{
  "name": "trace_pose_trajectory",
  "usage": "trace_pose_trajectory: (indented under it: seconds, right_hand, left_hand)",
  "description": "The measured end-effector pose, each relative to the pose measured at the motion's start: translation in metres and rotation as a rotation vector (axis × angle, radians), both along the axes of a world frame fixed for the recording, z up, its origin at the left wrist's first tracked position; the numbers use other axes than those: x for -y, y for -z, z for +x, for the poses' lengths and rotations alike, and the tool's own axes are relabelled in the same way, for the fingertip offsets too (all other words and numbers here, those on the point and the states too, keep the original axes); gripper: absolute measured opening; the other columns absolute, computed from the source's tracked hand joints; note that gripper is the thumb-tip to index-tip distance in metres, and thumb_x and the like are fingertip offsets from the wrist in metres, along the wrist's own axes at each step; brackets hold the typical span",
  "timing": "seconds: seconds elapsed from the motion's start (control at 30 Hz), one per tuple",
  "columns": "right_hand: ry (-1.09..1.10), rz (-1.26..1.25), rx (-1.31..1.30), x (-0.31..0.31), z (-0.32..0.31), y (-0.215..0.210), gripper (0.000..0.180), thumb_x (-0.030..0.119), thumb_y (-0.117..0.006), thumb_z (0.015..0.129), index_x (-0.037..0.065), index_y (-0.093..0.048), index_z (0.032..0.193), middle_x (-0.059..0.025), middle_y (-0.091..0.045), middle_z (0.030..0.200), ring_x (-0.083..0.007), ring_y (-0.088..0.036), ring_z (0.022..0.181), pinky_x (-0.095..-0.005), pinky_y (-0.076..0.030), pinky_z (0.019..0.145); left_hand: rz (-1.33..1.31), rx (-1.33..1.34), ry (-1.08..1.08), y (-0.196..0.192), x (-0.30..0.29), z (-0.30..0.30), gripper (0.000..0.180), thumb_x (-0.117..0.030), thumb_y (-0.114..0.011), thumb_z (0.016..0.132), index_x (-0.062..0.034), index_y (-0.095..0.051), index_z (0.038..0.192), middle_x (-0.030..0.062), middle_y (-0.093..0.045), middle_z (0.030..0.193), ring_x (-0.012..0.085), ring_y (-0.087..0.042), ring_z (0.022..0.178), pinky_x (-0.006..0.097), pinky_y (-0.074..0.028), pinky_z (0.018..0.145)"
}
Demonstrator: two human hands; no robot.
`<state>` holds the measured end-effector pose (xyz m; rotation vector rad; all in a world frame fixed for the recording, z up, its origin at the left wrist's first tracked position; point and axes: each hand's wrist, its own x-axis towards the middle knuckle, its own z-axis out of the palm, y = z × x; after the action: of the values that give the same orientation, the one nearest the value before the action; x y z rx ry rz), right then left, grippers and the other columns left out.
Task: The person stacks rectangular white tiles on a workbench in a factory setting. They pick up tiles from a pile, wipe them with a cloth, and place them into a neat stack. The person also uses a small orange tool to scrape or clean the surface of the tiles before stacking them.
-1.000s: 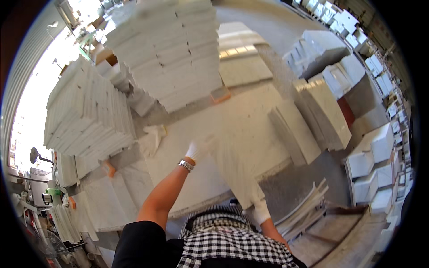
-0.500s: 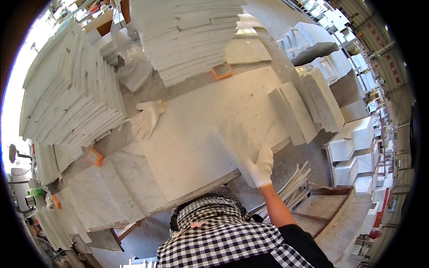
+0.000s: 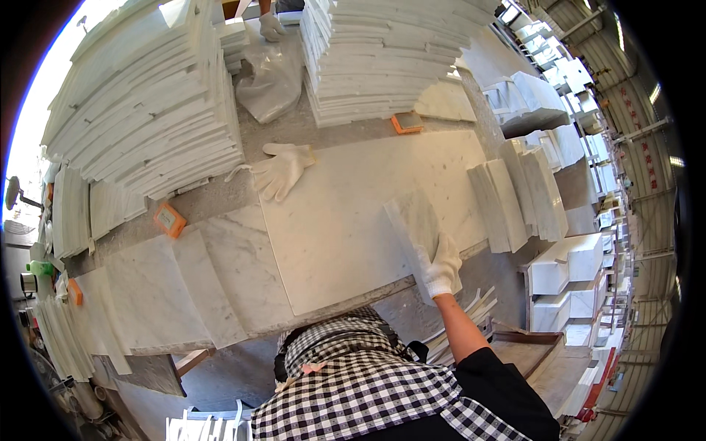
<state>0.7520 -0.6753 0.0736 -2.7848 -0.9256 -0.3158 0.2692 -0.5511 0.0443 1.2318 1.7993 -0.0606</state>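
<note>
My right hand (image 3: 442,266), in a white knit glove, is closed round the edge of a narrow marble tile (image 3: 413,224). The tile stands tilted over the right part of a large pale marble slab (image 3: 338,220) on the workbench. Its lower end reaches the bench's near edge; whether it touches the slab I cannot tell. An empty white glove (image 3: 284,169) lies across the slab's far left corner. Left of the slab, a narrow marble strip (image 3: 206,283) rests on other marble. My left hand is out of view.
Tall stacks of marble tiles (image 3: 147,110) stand at the far left and back centre. Short thick pieces (image 3: 498,202) stand at the right. Orange-edged blocks (image 3: 170,220) lie on the bench. At the back, another person's gloved hand (image 3: 271,27) is near a plastic bag (image 3: 269,88).
The view has shifted, bringing another person's gloved hand into sight at the back. The marble tile in my right hand was blurred by motion and now shows more sharply.
</note>
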Motion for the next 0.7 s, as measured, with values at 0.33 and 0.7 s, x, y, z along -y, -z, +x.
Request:
trace_pose_trajectory:
  seconds: [0.33, 0.7]
  right_hand:
    - [0.063, -0.023, -0.23, 0.012, 0.003, -0.009, 0.086, 0.055, -0.081, 0.079, 0.005, -0.052, 0.144, -0.0211, -0.058, 0.137, -0.0417, -0.054, 0.127, -0.0519, -0.04, 0.106]
    - [0.015, -0.221, -0.313, 0.011, 0.01, -0.015, 0.118, 0.049, -0.092, 0.061, 0.009, -0.037, 0.157, -0.0204, -0.053, 0.143, -0.04, -0.051, 0.132, -0.0531, -0.042, 0.105]
  left_hand:
    - [0.015, -0.035, -0.038, -0.01, 0.019, 0.003, 0.029, -0.014, -0.059, 0.098, -0.003, -0.066, 0.124, 0.0233, -0.068, 0.129, 0.0343, -0.07, 0.115, 0.041, -0.057, 0.096]
    - [-0.009, -0.083, -0.151, -0.037, 0.083, -0.022, 0.028, -0.013, -0.057, 0.096, -0.0038, -0.064, 0.121, 0.0239, -0.066, 0.131, 0.0356, -0.069, 0.115, 0.042, -0.057, 0.095]
